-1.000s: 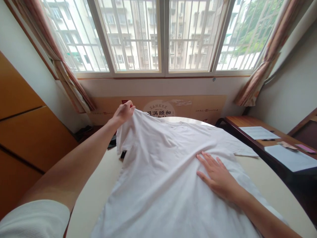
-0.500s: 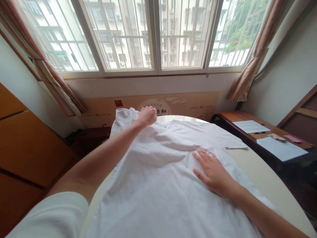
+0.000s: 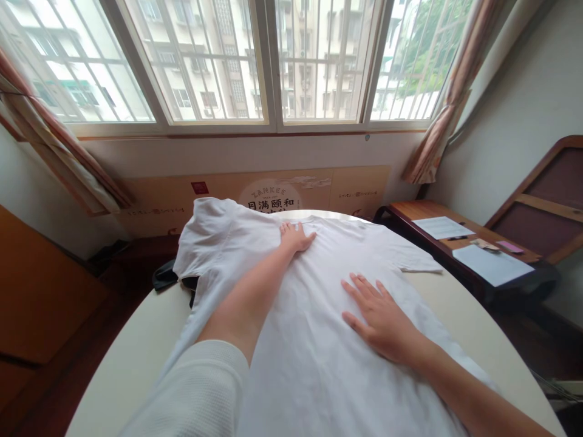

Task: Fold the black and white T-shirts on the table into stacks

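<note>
A white T-shirt lies spread over a round cream table, its neckline toward the window. My left hand rests palm down on the shirt just below the neckline, fingers apart. My right hand lies flat on the right part of the shirt's chest, its fingers spread. Neither hand grips anything. The left sleeve of the shirt is bunched and hangs at the table's far left edge. The right sleeve lies out flat. Soft wrinkles run down the cloth.
A black object sits at the table's left edge, partly behind the shirt. To the right, a wooden side table holds papers, a pen and a pink item. A printed cardboard panel stands below the window.
My left hand has opened from a closed shape, come down onto the shirt and moved right and nearer. The cloth near the neckline is smoother. My right hand stays on the shirt. The view has shifted.
</note>
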A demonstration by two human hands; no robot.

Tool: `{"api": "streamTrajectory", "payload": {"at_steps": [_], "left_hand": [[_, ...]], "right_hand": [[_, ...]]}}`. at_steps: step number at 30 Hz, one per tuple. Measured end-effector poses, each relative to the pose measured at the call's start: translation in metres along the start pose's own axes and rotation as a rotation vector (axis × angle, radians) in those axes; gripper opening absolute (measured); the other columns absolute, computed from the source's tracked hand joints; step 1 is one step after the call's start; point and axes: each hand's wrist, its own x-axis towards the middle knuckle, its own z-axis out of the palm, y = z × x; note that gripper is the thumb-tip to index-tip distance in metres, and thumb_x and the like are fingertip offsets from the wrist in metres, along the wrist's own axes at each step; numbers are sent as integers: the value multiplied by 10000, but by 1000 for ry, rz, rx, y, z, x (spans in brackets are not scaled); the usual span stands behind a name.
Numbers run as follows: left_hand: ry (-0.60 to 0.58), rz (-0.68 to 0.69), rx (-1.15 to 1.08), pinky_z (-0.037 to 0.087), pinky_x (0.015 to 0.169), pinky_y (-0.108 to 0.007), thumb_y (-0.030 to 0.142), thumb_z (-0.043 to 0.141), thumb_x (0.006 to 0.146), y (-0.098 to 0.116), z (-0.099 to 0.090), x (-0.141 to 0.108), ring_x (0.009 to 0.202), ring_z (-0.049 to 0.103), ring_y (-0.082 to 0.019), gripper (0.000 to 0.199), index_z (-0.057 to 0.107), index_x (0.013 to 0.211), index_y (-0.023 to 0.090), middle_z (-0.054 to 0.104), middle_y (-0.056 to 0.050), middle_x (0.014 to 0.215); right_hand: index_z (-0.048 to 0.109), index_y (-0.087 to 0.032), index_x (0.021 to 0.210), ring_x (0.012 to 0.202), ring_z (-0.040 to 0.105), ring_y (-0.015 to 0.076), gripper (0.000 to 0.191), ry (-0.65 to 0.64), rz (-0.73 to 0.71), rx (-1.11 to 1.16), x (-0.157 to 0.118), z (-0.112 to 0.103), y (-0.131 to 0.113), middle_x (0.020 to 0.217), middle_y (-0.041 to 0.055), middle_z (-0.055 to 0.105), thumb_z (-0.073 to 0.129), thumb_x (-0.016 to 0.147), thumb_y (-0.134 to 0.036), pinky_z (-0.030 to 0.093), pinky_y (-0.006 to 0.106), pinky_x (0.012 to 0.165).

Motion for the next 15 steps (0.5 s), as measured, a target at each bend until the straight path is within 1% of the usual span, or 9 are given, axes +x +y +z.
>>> {"api": "streamTrajectory", "payload": {"at_steps": [5,7,9,11,12,14,15], "left_hand": [[15,32,-21,99,1306,-577,785,306,979,-1,0,11,1638,85,-471,1004,245,1695,84,165,-284,1753],[56,43,-31,137,1301,-573,750,334,997,0,-2,11,1627,146,-477,962,304,1669,63,216,-305,1732],[129,59,-39,185,1290,-570,637,348,1043,3,-5,7,1599,256,-464,839,388,1614,23,323,-326,1683],[209,88,-39,206,1291,-535,464,311,1087,7,-8,-4,1561,357,-407,670,448,1561,11,407,-314,1640],[249,118,-34,210,1293,-509,382,290,1094,10,-10,-11,1545,385,-374,605,452,1557,27,414,-293,1644],[338,227,-10,246,1279,-473,278,288,1090,15,-12,-31,1503,438,-333,542,441,1573,85,398,-241,1672],[372,302,6,290,1256,-467,252,304,1085,18,-12,-44,1462,481,-327,524,453,1566,109,411,-223,1668]], "right_hand": [[330,-205,1699,1649,174,291,698,-32,28,-9,5,-4,-3,1764,115,233,350,1093,-552,159,606,1315],[320,-203,1703,1650,169,296,710,-39,30,-15,8,-5,-3,1765,120,226,345,1093,-565,157,609,1314],[311,-200,1706,1650,168,305,726,-47,27,-18,9,-7,-4,1767,126,214,344,1090,-583,155,614,1311],[305,-200,1708,1649,169,312,736,-51,23,-17,10,-8,-3,1770,129,203,340,1089,-597,153,615,1310],[301,-202,1709,1649,170,312,740,-50,20,-15,10,-8,-3,1771,129,201,338,1088,-603,151,613,1311],[297,-205,1710,1649,169,309,748,-45,17,-11,10,-7,-2,1772,128,201,337,1085,-615,145,607,1312],[297,-207,1710,1650,167,308,750,-42,18,-10,10,-6,-1,1773,127,202,335,1085,-619,139,607,1313]]}}
